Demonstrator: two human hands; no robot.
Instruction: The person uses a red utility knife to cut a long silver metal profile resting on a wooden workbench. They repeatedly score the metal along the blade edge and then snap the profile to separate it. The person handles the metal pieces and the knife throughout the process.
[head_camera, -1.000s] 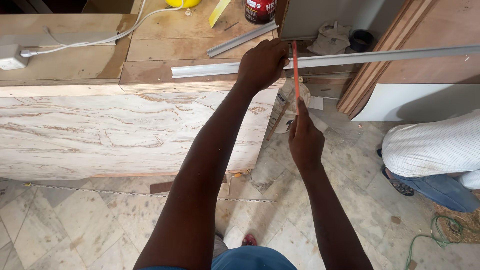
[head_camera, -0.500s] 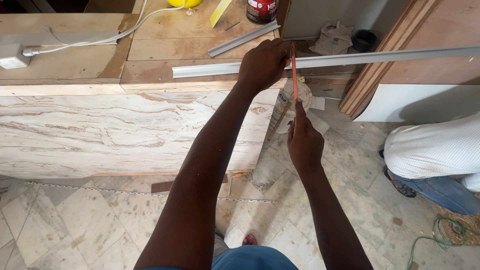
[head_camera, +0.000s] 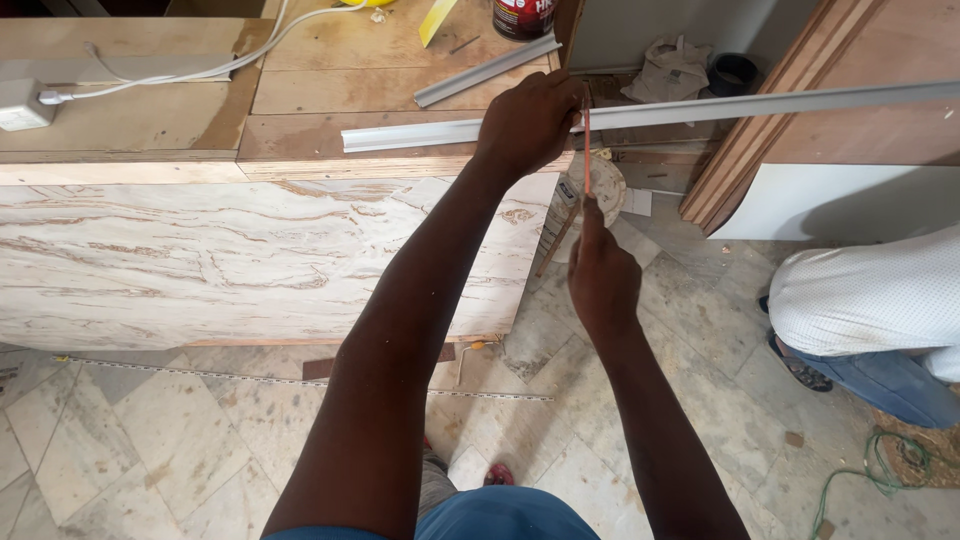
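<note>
Two hands are on the job. Far left, a white power adapter (head_camera: 20, 103) sits on the plywood workbench (head_camera: 130, 120), its cable running toward the back edge. Along the bench's front edge lies the long grey metal channel (head_camera: 420, 135), overhanging to the right. The left hand (head_camera: 528, 122) clamps down over it. Just right, the right hand (head_camera: 603, 275) pinches an orange pencil (head_camera: 586, 150), upright, tip against the channel.

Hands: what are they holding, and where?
The left hand presses down on the long grey strip at the bench edge. The right hand holds the thin orange blade by its lower end.
</note>
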